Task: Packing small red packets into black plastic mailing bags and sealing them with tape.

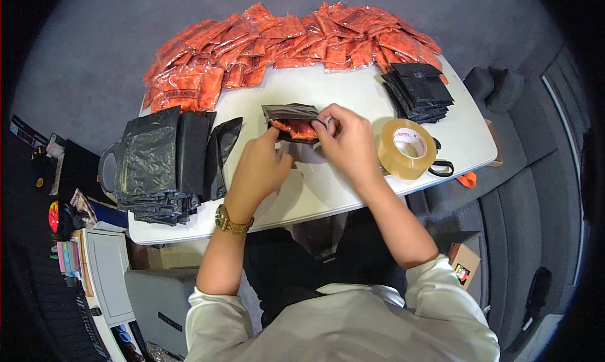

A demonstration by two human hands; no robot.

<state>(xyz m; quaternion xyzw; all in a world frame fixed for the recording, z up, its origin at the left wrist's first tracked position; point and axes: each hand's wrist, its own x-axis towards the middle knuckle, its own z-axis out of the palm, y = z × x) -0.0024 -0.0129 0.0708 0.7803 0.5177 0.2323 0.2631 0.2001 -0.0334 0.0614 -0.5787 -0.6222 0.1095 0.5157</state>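
A small black plastic bag (289, 110) is held up over the table with its mouth towards me. Inside it shows an orange packet (302, 129) in shiny clear film. My right hand (347, 139) pinches the right edge of the bag's mouth between thumb and fingers. At the left side of the mouth, the index finger of my left hand (260, 165) touches the packet or the bag's rim. The left thumb stands apart from that finger, and the other left fingers are partly hidden, so a hold there is unclear.
Orange packets (293, 35) in clear film heap along the far edge of the white table (264, 215). Black bags (146, 154) are stacked left, and folded black parcels (418, 90) back right. A packing tape roll (407, 149) stands by black-handled scissors (442, 168). A grey sofa (505, 196) is rightward.
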